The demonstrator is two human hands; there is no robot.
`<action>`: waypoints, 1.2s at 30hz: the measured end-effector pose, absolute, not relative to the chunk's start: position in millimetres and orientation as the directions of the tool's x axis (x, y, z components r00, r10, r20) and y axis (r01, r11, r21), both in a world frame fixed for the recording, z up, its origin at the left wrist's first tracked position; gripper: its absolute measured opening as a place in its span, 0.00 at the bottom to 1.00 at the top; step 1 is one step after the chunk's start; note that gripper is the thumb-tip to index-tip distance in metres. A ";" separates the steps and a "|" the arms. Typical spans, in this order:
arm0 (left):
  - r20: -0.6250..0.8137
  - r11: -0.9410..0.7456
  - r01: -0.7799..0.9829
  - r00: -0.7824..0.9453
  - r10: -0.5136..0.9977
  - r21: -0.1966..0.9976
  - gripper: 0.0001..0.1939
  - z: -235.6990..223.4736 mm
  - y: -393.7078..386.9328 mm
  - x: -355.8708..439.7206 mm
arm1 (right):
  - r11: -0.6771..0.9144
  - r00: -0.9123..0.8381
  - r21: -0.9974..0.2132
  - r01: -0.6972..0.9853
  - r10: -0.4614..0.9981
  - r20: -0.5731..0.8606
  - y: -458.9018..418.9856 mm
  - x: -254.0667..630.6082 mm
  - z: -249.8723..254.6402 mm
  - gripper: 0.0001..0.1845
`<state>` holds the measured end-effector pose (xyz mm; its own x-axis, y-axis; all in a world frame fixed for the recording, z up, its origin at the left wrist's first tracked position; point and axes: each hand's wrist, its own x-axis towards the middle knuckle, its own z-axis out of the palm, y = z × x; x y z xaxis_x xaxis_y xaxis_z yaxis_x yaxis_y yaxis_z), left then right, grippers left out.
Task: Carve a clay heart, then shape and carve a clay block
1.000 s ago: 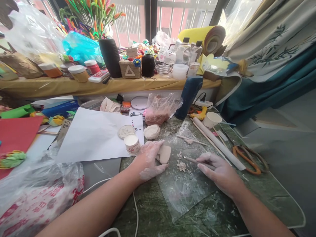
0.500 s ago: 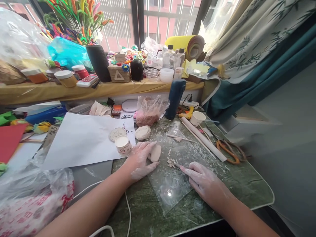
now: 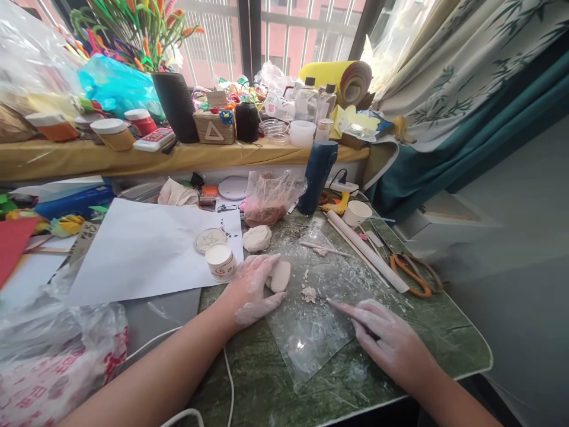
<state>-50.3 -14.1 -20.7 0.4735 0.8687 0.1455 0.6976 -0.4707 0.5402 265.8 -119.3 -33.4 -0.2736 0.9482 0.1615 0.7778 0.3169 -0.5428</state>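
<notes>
**Left hand holding clay, right hand pinching tool**

We are bracketing the pale, flat, round-cornered clay piece (image 3: 281, 277) between the spread thumb and fingers of our left hand (image 3: 260, 290). Our right hand (image 3: 380, 332) is pinching a mostly hidden slim tool (image 3: 330, 302) beside crumbs (image 3: 309, 295). Room is lying over the transparent sheet (image 3: 306, 341) between our 2 hands; the table edge (image 3: 466, 371) is passing beneath our right forearm.
</notes>
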 end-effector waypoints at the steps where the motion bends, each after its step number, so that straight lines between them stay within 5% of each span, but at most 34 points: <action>1: 0.139 -0.466 0.698 0.473 0.870 0.543 0.39 -21.0 -14.1 -50.1 | 0.255 -0.203 -0.564 0.785 0.967 0.154 -119.7 266.9 -33.2 0.20; 5: 0.126 -0.462 0.699 0.477 0.870 0.546 0.39 -19.5 -14.2 -49.5 | 0.067 -0.037 -0.681 0.729 0.998 0.059 -103.9 257.0 -28.2 0.20; 14: 0.114 -0.556 0.697 0.573 0.812 0.453 0.33 -10.7 -15.2 -49.8 | 0.138 -0.158 -0.767 0.627 0.986 0.048 -40.7 216.4 -20.1 0.18; 18: 0.121 -0.535 0.721 0.543 0.831 0.441 0.40 -16.4 -17.0 -48.9 | 0.098 -0.103 -0.788 0.608 0.994 0.044 -40.2 217.7 -21.5 0.18; 36: 0.076 -0.448 0.747 0.476 0.876 0.491 0.42 -17.8 -15.7 -49.0 | 0.198 -0.256 -0.710 0.676 0.966 0.025 -36.7 220.4 -23.5 0.19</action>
